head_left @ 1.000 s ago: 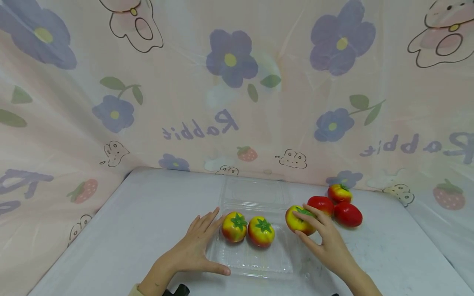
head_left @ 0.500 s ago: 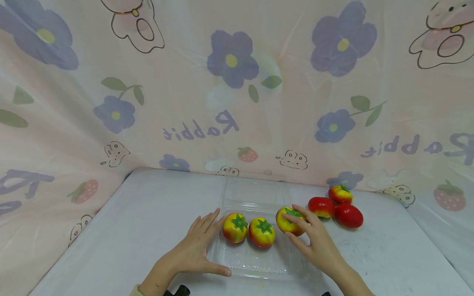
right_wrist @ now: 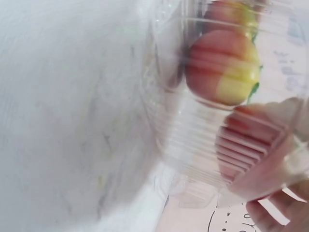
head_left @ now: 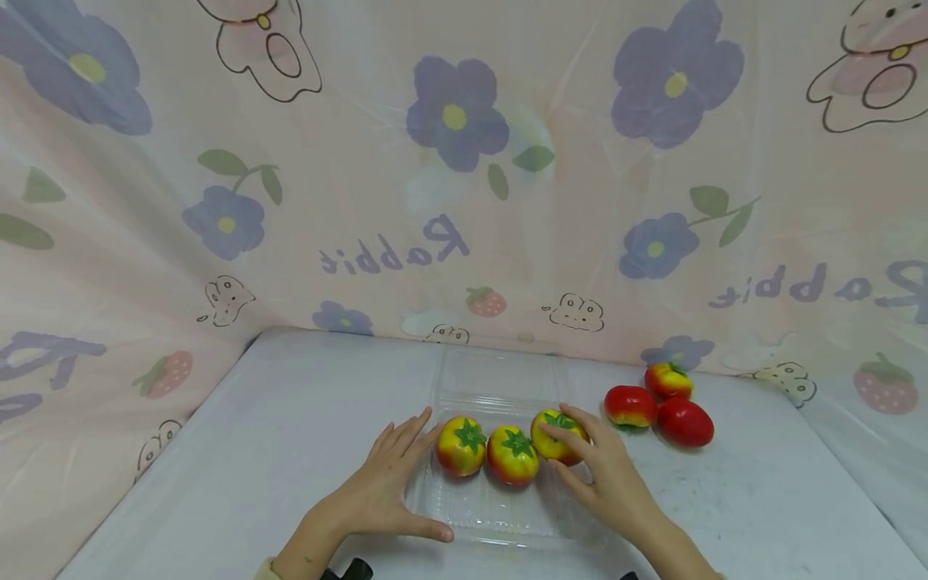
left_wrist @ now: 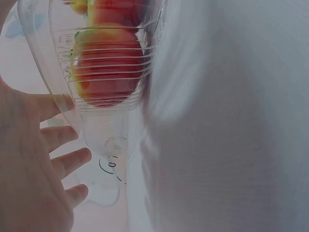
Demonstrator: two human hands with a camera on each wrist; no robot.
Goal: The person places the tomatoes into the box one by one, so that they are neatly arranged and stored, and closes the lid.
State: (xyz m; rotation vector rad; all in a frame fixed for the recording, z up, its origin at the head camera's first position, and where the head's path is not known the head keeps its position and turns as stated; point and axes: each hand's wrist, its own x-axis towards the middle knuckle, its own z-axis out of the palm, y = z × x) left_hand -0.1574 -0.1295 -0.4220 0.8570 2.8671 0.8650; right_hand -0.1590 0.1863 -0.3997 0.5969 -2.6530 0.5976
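Note:
A clear plastic clamshell box point(head_left: 507, 519) lies with its lid point(head_left: 500, 374) folded back, away from me. Two yellow-and-red toy tomatoes with green star-shaped tops sit side by side inside it, a left one point(head_left: 460, 448) and a middle one point(head_left: 511, 457). My right hand point(head_left: 609, 475) grips a third tomato point(head_left: 542, 441) from above, at the box's right part; the right wrist view shows this tomato point(right_wrist: 239, 145) behind the ribbed wall, higher than its neighbour. My left hand point(head_left: 380, 491) is spread with straight fingers along the box's left side, its fingertips at the wall.
Three more toy tomatoes lie in a cluster at the back right of the white table: one red point(head_left: 630, 405), one red point(head_left: 685, 423), one red-and-yellow point(head_left: 668, 379). A patterned curtain point(head_left: 522, 201) hangs behind the table's far edge.
My right hand has moved left with the tomato, from the box's right edge to beside the middle tomato. My left hand stays in place.

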